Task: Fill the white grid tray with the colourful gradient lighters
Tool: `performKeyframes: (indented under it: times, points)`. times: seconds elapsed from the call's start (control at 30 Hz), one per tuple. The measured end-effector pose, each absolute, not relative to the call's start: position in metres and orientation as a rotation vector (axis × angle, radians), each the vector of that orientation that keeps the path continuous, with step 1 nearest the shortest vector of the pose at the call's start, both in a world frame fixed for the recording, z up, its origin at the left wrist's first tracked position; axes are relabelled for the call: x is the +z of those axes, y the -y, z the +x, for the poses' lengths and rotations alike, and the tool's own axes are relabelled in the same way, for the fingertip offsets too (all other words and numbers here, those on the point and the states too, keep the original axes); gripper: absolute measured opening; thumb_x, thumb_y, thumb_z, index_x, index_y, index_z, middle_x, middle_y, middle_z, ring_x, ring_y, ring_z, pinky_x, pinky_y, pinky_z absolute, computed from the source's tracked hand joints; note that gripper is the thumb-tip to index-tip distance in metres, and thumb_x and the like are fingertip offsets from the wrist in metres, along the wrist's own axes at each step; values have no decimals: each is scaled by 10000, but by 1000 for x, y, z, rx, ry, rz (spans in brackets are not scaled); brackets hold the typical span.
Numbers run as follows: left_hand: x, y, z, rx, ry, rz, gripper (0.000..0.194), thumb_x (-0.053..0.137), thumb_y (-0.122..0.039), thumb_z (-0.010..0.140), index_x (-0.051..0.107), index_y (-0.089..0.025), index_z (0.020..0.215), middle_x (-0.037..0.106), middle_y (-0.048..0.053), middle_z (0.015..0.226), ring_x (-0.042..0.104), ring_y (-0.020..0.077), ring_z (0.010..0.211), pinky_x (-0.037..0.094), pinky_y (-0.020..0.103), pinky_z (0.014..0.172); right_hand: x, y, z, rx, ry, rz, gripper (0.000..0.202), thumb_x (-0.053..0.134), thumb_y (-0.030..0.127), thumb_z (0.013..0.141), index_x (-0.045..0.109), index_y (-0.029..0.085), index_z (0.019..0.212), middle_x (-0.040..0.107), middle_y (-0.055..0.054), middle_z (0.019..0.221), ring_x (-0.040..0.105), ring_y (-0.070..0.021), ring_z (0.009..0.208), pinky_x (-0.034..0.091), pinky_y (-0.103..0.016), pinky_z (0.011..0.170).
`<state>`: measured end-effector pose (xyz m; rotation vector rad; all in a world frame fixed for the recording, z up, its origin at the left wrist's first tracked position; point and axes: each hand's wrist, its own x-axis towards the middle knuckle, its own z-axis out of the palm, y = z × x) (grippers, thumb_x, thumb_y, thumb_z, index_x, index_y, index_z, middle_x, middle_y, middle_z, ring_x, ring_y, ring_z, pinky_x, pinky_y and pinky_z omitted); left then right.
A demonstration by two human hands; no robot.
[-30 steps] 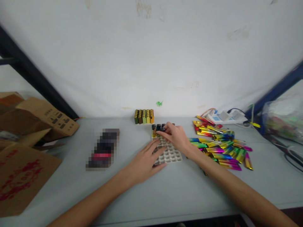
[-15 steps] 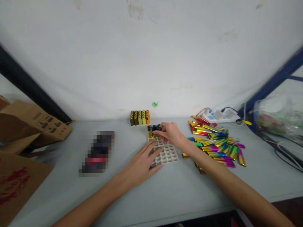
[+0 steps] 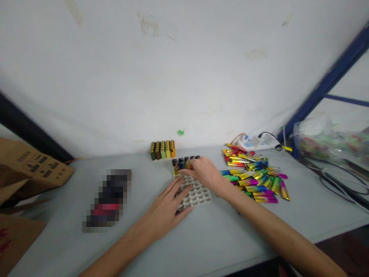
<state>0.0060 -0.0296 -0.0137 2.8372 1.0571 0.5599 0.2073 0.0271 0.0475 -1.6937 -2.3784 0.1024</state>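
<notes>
My left hand (image 3: 165, 202) lies open with its fingers spread over the left side of a pale tray (image 3: 198, 199) full of small square holes. Along the tray's far edge several shiny lighters (image 3: 181, 164) stand upright in a row, black tops up. My right hand (image 3: 203, 172) reaches over the tray at that row, fingers bent and closed, thumb pointing left. Its fingertips and whatever is between them are hidden. To the right is a loose pile of metallic, many-coloured lighters (image 3: 261, 179), partly behind my right forearm.
A block of upright lighters (image 3: 163, 151) stands near the wall. Behind the pile lies a white power strip (image 3: 256, 143) with cables. Cardboard boxes (image 3: 37, 163) sit at the left, near a pixelated dark object (image 3: 111, 198). A clear plastic bag (image 3: 319, 136) is at the right.
The view has shifted, so the table appears lower and further left. My right hand has rolled palm-down over the row, and more black lighter tops show. My left hand stays on the tray.
</notes>
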Motion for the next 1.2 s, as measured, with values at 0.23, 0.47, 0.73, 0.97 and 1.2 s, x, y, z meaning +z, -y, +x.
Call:
performKeyframes:
  times: [0.23,0.47,0.73,0.97,1.2]
  points:
    - [-16,30,5,572,-1055,2836,547,602,-441,1002,534,-228,1501,471,161,1576,434,334,1482,461,535,1176,34,-74,364,-265,2083,-1748,364,470,356,1055,736,108,1045,773,-187,1016,720,-304,982,517,-397,899]
    - [-17,29,4,566,-1058,2845,545,589,-440,1008,538,-215,1501,468,178,1575,427,342,1486,454,545,1178,-11,-94,441,-259,2341,-1742,430,390,337,1058,662,99,1292,691,-217,1308,615,-327,1266,450,-495,1109]
    - [-14,30,4,613,-1038,2817,533,624,-419,992,547,-245,1490,494,146,1560,437,332,1479,467,530,1174,-10,-64,413,-67,2248,-1624,394,397,333,1059,695,140,1228,727,-178,1181,671,-297,1140,514,-452,1037]
    - [-11,31,5,616,-1035,2804,513,628,-415,991,561,-246,1471,503,144,1548,436,333,1477,473,533,1170,-1,-29,384,76,2240,-1500,362,438,370,1053,706,199,1226,719,-148,1196,679,-288,1089,546,-466,997]
    - [-5,33,7,634,-1066,2823,492,654,-378,961,588,-244,1430,417,161,1583,429,354,1472,481,532,1160,4,-34,385,-4,2214,-1499,415,393,413,1069,692,168,1221,690,-173,1262,647,-299,1193,489,-483,1096]
